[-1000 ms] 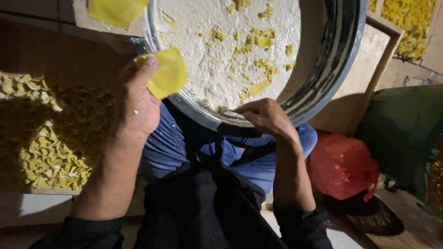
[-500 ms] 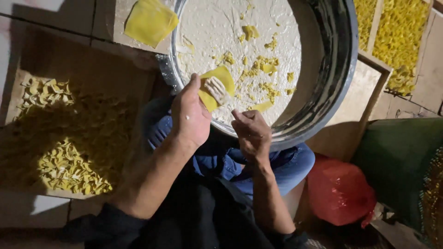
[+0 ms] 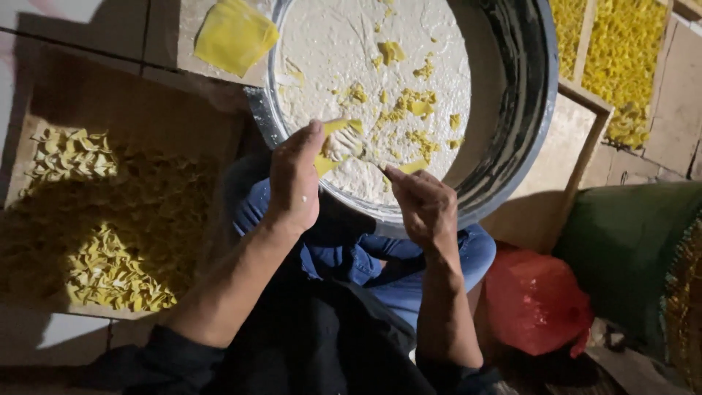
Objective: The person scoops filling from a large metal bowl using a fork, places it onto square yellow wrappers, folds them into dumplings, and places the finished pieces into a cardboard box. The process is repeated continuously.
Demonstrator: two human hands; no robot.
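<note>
I have both hands up over the near rim of the pan (image 3: 526,110), working one yellow wrapper (image 3: 330,146) between them. My left hand (image 3: 296,183) is the grip that carries it: thumb and fingers are closed on the wrapper, which is half folded, with a pale patch, perhaps filling, showing at its open edge. My right hand (image 3: 423,205) sits just right of it, fingers pinched together on a thin utensil (image 3: 369,156) whose tip reaches into the fold; I cannot tell what sort it is.

I judge this the filling and folding step, about midway: the wrapper is bent but not sealed. The next move calls for clearing the utensil from the fold and pressing the edges shut without tearing the dough.

Beyond the grips, the pan holds a floured white bed with yellow scraps (image 3: 409,102) strewn on it. Up and left of the left grip lies a wrapper stack (image 3: 235,35). Far left, well apart, a tray (image 3: 131,102) carries a heap of folded pieces (image 3: 110,249).
</note>
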